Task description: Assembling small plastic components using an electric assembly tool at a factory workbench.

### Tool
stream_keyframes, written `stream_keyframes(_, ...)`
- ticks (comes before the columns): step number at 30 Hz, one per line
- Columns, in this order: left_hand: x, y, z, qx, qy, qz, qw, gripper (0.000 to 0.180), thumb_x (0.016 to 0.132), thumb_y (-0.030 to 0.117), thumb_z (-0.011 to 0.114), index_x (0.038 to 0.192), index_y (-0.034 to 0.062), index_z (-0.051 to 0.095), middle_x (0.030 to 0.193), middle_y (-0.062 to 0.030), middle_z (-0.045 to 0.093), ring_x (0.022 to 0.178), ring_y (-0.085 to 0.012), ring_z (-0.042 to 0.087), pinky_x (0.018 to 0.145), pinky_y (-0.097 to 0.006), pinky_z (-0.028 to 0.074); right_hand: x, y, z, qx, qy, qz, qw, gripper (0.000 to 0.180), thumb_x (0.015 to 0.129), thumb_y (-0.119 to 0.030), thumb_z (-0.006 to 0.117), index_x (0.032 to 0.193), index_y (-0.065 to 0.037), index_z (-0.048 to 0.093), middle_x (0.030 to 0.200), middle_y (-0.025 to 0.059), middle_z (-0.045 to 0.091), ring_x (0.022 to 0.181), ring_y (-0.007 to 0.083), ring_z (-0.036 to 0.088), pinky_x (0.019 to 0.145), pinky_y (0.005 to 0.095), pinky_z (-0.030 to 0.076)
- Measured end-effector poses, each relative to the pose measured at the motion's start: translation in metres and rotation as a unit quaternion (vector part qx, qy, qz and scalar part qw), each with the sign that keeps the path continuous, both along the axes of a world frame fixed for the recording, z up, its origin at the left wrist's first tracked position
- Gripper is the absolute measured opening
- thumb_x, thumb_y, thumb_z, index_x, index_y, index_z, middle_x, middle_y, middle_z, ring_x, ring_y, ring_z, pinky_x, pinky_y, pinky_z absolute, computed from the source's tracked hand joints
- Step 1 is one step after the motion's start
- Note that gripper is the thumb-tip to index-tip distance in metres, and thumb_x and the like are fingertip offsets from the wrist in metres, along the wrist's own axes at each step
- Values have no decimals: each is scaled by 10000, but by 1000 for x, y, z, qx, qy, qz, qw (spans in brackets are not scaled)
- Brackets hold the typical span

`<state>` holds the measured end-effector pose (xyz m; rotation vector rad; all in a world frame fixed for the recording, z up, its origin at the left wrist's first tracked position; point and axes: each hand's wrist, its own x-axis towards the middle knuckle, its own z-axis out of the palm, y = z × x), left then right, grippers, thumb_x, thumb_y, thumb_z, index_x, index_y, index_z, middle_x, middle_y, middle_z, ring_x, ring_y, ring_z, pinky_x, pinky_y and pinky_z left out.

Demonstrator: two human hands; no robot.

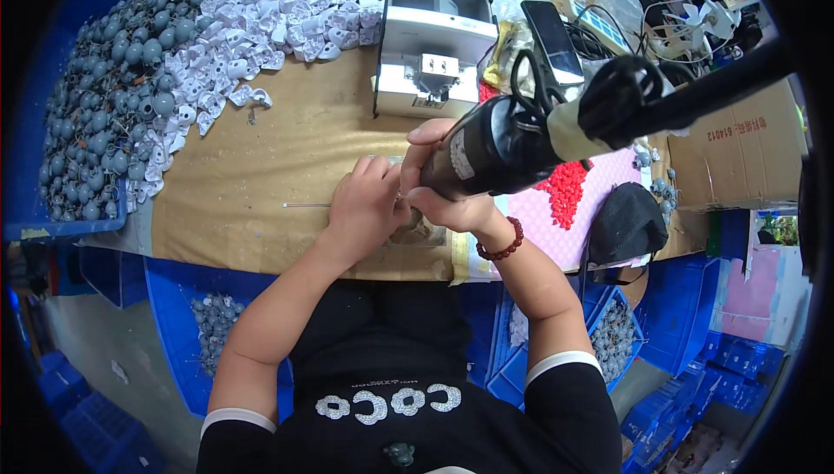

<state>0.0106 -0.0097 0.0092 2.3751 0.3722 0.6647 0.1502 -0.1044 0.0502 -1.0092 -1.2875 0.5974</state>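
Observation:
My right hand (pixel 460 211) is wrapped round a black cylindrical electric screwdriver (pixel 478 154). Its lower end is hidden by my fingers, so I cannot see what the tip touches. Close beside it, my left hand (pixel 365 205) has its fingers curled and pressed together over a small block-like fixture (pixel 423 232). Whatever the left fingertips hold is covered. A thin metal rod (pixel 306 205) lies on the brown tabletop (pixel 217 187), pointing left from under the left hand.
White plastic parts (pixel 261 22) are heaped at the back left, beside a blue bin of grey bulb-shaped parts (pixel 109 109). A white machine (pixel 434 39) stands behind my hands. To the right are red pieces (pixel 566 194), a black pouch (pixel 627 222), a phone (pixel 552 39) and a cardboard box (pixel 738 148).

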Motion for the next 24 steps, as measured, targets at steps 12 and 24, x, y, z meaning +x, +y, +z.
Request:
stream_keyframes(12, -10, -4, 8, 10, 108, 26, 994, 374, 773, 120, 743, 1123, 60, 625, 1090, -105, 596, 1050, -316, 562, 849, -407, 502, 56, 6, 29, -129, 201, -282, 929, 478, 922, -135, 676, 1297, 44, 438, 762, 89, 628, 624, 151, 605, 591, 288, 502)
stream_keyframes(24, -16, -9, -2, 27, 19, 9, 999, 307, 823, 135, 742, 1120, 95, 676, 984, -45, 643, 894, -271, 600, 742, -389, 509, 52, -41, -32, -167, -193, -362, 897, 327, 802, -44, 751, 1119, -35, 673, 1026, 115, 662, 955, 251, 623, 786, 342, 505)
